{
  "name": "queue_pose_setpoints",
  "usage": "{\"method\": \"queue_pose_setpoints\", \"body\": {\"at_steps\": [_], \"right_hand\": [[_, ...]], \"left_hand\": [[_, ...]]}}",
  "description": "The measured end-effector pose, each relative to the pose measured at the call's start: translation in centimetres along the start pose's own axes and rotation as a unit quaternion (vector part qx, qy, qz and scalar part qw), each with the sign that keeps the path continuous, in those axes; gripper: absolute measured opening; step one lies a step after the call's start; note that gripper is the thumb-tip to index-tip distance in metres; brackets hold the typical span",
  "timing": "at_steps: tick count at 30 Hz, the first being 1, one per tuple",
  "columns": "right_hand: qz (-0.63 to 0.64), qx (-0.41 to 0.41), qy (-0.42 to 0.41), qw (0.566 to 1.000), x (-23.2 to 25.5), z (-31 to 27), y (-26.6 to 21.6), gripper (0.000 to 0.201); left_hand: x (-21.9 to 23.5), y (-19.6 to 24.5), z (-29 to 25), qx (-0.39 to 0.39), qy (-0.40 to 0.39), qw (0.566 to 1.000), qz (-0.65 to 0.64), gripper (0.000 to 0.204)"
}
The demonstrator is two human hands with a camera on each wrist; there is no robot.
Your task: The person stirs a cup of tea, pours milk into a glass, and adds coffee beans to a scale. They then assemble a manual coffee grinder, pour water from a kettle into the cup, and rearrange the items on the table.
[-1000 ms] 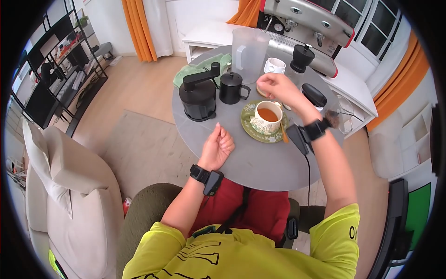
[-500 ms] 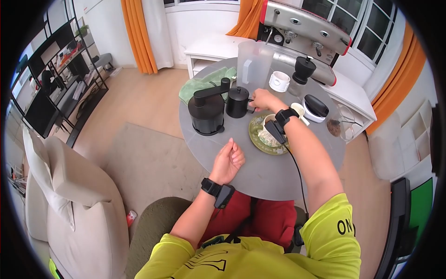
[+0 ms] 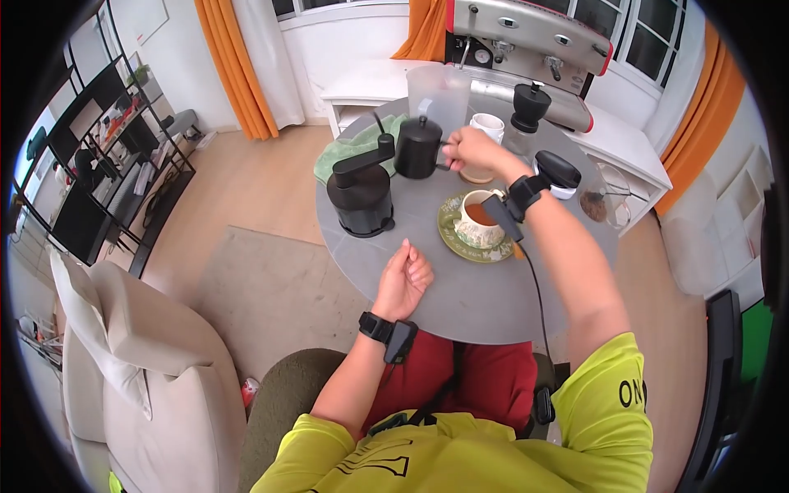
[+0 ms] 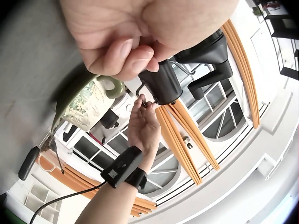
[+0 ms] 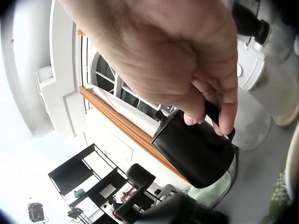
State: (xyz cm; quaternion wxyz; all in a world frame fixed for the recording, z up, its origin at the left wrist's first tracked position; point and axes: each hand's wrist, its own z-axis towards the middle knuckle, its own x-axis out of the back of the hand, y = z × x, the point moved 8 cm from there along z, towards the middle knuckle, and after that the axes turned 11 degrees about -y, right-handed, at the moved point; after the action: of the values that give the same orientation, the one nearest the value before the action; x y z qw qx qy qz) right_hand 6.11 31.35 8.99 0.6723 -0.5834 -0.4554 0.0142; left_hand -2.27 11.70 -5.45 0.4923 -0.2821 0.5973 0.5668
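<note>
Left of my grip stand one black crank-topped canister and, nearer my body, my left hand, palm turned up, fingers loosely curled round nothing. Just left of my right fingers is one black lidded pot, its long axis roughly upright, lid up, handle pointing right into my right hand, which pinches it, forearm slanting forward and leftward. Nearer me than that grip sits one filled cup on one green saucer; beyond it, one white mug.
</note>
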Motion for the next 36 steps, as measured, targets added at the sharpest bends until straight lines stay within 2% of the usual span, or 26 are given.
{"method": "queue_pose_setpoints", "body": {"at_steps": [5, 6, 10, 15, 19, 25, 30, 36], "right_hand": [[0.037, 0.037, 0.01, 0.999, 4.8, -5.2, -3.1, 0.019], [0.026, 0.064, 0.024, 0.997, 5.9, -6.5, -3.6, 0.021], [0.015, 0.082, 0.071, 0.994, 9.6, -12.4, -4.7, 0.021], [-0.029, 0.074, 0.131, 0.988, 12.4, -19.8, -4.6, 0.023], [-0.048, 0.04, 0.135, 0.989, 13.5, -23.6, -2.7, 0.023], [-0.115, -0.057, 0.098, 0.987, 12.9, -26.3, 0.8, 0.019], [-0.199, -0.062, 0.072, 0.975, 11.1, -26.1, 1.0, 0.016], [-0.273, -0.088, 0.063, 0.956, 9.9, -25.4, -0.9, 0.018]], "left_hand": [[-0.1, 0.2, 0.0, -0.013, -0.013, 1.0, -0.002, 0.033], [0.0, 0.1, 0.1, -0.01, -0.011, 1.0, -0.003, 0.033], [-0.1, 0.2, 0.2, -0.016, -0.025, 1.0, -0.007, 0.033], [0.2, 0.1, 0.1, -0.023, -0.017, 0.999, -0.022, 0.033], [0.0, 0.3, 0.3, -0.025, -0.031, 0.999, -0.016, 0.033], [-0.2, 0.4, 0.2, -0.027, -0.043, 0.999, -0.009, 0.032], [-0.1, 0.5, 0.2, -0.037, -0.042, 0.998, -0.013, 0.033], [0.0, 0.5, 0.2, -0.037, -0.04, 0.998, -0.006, 0.033]]}}
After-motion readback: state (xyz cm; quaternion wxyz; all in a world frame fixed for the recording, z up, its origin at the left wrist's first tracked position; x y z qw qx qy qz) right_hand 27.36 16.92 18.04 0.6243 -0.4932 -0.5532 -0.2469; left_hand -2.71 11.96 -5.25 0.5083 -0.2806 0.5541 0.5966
